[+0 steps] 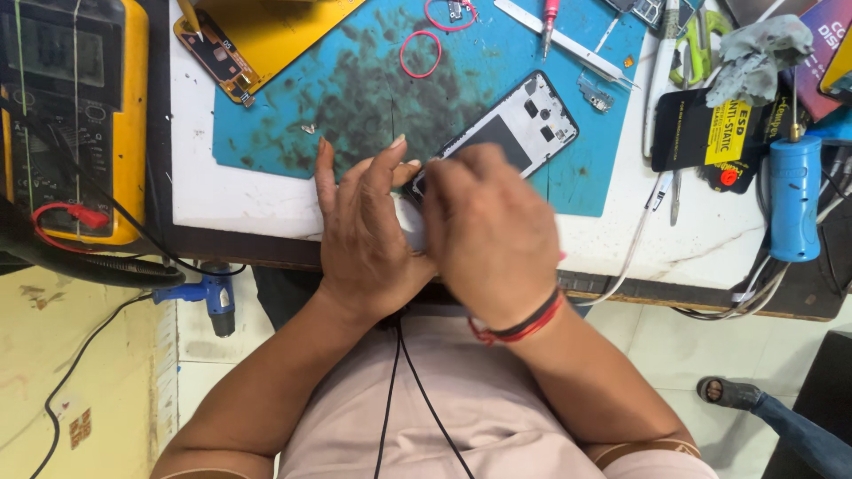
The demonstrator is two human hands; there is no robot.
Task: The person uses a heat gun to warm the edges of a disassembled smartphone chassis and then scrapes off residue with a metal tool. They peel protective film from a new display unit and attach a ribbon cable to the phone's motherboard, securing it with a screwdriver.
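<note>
An opened smartphone frame [510, 129], black-rimmed with a pale inner plate, is lying slantwise at the centre of the frame, on the lower right part of a stained teal work mat [355, 89]. Both hands are meeting at its near end. The right hand [488, 235] is curling over that end, fingers bent and covering it; whether it is gripping cannot be told. The left hand [364, 235] is lying just beside, fingers stretched and close together, fingertips touching the phone's corner. A red-and-black band is circling the right wrist. Upper right, a black packet with a yellow label [706, 133] is resting beside a blue cylindrical tool [794, 200]. Two pink rubber rings [420, 53] are sitting at the mat's top. A yellow meter [75, 115] is filling the upper left corner.
</note>
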